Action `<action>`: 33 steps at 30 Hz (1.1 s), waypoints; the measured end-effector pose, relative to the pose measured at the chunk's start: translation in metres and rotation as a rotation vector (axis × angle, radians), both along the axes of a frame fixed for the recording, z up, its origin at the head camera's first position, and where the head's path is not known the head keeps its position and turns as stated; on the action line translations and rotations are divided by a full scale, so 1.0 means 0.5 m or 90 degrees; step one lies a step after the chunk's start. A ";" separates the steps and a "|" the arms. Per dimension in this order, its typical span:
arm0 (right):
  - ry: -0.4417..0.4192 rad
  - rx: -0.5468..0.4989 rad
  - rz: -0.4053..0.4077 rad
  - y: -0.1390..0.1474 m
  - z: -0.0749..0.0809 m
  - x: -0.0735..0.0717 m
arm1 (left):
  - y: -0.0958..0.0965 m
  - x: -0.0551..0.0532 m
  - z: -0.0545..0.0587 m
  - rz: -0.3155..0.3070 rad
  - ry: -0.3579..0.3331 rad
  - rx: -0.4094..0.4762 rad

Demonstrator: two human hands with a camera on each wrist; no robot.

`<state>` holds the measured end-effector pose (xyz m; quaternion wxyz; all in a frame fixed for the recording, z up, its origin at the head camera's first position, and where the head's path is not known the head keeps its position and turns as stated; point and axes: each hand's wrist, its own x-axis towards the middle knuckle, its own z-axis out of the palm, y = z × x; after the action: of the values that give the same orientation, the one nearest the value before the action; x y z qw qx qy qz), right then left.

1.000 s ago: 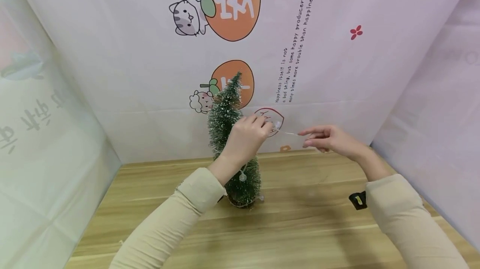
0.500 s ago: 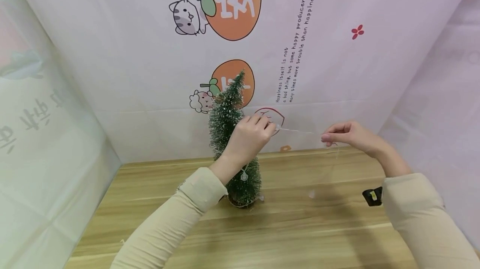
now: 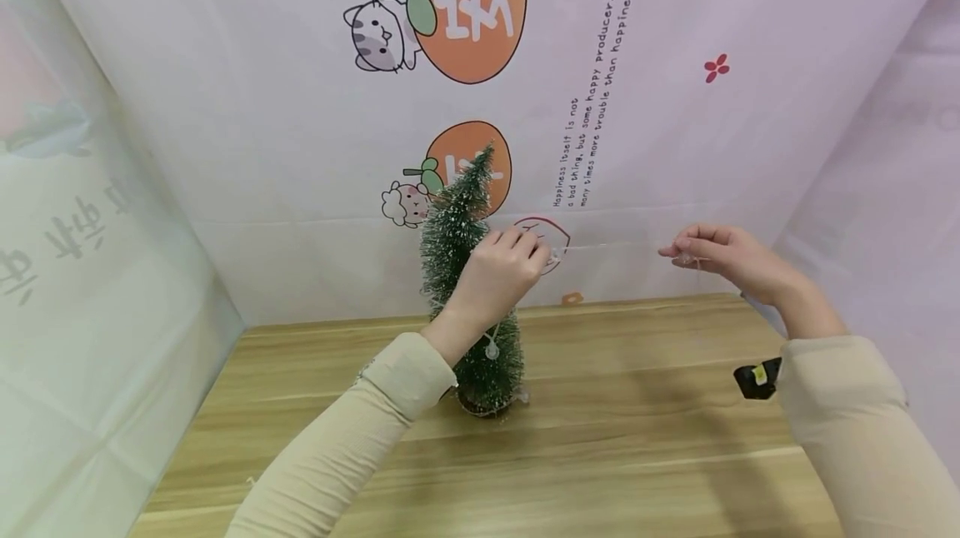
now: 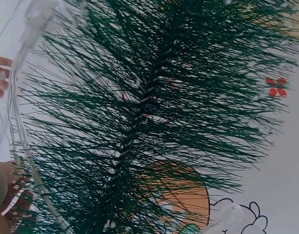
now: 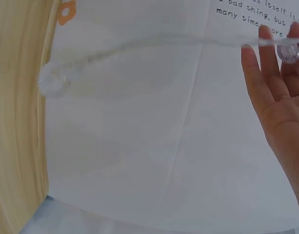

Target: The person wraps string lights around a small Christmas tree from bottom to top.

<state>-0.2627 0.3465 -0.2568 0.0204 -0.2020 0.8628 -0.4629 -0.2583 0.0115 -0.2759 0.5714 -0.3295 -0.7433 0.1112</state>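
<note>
A small green artificial Christmas tree (image 3: pixel 450 259) with white-flecked bristles stands upright on the wooden table. Clear string lights (image 4: pixel 25 146) wrap part of it; a bulb (image 3: pixel 492 350) shows on its lower front. My left hand (image 3: pixel 498 267) is beside the tree's right side, fingers curled round the wire, which they partly hide. Out to the right, my right hand (image 3: pixel 742 263) pinches the strand near a clear bulb (image 5: pixel 288 52), its fingers fairly straight in the right wrist view. The wire (image 5: pixel 154 36) dips from there to another hanging bulb (image 5: pixel 54 80).
Behind the table (image 3: pixel 360 455) hangs a printed white cloth (image 3: pixel 645 138) with cartoon fruit and lettering. Similar cloths (image 3: pixel 127 188) close off the sides. A black object with a yellow patch (image 3: pixel 756 380) is near my right sleeve.
My right hand has moved right and slightly up, drawing the strand out from my left hand. My left hand stays nearly still; the treetop has leaned slightly right.
</note>
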 end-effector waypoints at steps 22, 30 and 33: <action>-0.015 -0.299 -0.167 -0.100 0.138 -0.039 | 0.003 0.000 -0.008 0.031 -0.013 -0.008; 0.038 -0.236 -0.257 -0.125 0.166 -0.046 | 0.001 0.000 -0.008 0.043 -0.020 -0.009; 0.046 -0.246 -0.254 -0.127 0.171 -0.045 | 0.000 0.001 -0.009 0.050 -0.025 -0.010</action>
<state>-0.2853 0.2828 -0.1715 -0.1410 -0.0444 0.7813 -0.6064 -0.2579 0.0116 -0.2805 0.5495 -0.3066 -0.7658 0.1327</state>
